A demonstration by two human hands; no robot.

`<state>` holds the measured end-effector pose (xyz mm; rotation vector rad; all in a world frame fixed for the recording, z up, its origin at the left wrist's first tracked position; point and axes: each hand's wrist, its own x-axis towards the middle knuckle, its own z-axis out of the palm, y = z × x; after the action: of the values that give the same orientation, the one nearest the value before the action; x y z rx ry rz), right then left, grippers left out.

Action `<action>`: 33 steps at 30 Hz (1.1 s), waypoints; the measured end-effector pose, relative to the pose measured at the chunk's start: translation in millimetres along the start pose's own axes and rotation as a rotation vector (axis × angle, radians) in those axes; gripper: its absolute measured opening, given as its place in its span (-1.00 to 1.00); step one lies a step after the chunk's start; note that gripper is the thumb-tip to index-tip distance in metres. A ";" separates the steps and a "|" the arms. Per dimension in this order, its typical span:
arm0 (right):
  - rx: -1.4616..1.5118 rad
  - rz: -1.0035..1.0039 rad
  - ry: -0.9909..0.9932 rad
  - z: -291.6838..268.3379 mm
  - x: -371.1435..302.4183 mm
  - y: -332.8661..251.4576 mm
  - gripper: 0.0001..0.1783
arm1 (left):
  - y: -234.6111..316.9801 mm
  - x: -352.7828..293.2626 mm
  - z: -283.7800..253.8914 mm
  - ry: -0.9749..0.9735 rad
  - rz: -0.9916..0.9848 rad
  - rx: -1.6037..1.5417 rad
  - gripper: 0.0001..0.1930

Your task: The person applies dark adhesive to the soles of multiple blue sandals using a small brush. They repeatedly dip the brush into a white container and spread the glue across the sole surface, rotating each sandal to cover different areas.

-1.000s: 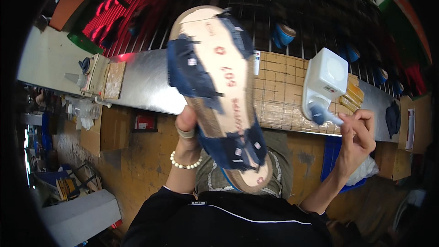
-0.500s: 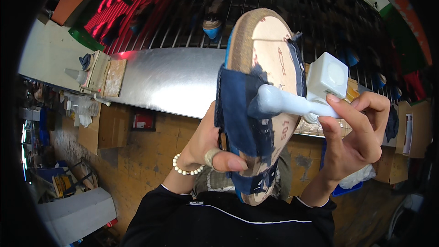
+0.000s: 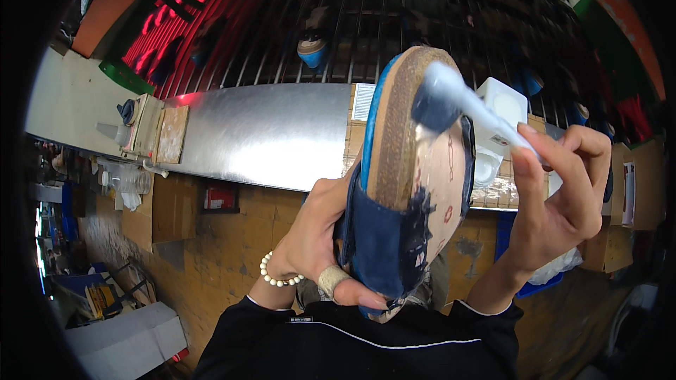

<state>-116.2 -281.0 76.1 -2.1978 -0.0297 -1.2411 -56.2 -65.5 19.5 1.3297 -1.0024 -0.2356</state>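
Your left hand (image 3: 320,246) is wrapped tight round the shoe (image 3: 408,183), mid-frame, sole up: tan insole board, blue fabric edges. Right hand (image 3: 556,204) pinches a white brush (image 3: 472,109) at its toe. Steel bench (image 3: 260,137) sits open upper left.

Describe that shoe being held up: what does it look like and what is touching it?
The shoe is unfinished and held sole side up, toe pointing away. Dark blue fabric wraps its sides and folds over a pale insole board with red markings, beside a cork-like tan band. The left hand grips its heel end, thumb across the fabric. The right hand presses a white-handled brush against the toe.
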 end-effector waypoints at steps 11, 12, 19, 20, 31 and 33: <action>0.279 -0.097 -0.104 -8.0 -2.3 28.7 -0.63 | -10.4 -10.5 16.3 0.120 -0.134 -0.245 0.39; 0.290 -0.115 -0.115 -7.4 -2.6 30.5 -0.61 | -9.3 -10.1 16.4 0.115 -0.154 -0.264 0.38; 0.374 -0.179 -0.184 -5.7 0.0 41.4 -0.54 | -1.8 -8.4 20.1 0.114 -0.242 -0.354 0.34; 0.378 -0.199 -0.183 -5.6 1.8 42.9 -0.54 | -1.1 -7.8 19.9 0.113 -0.249 -0.357 0.34; 0.399 -0.310 -0.241 -5.8 6.3 55.5 -0.52 | 3.7 -10.7 23.1 0.144 -0.302 -0.421 0.28; 0.404 -0.350 -0.248 -8.2 8.9 59.3 -0.53 | 4.5 -9.4 24.1 0.147 -0.309 -0.430 0.27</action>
<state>-99.6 -335.9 56.9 -2.0198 -0.7276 -1.0168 -80.7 -74.8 16.9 1.0813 -0.5765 -0.5470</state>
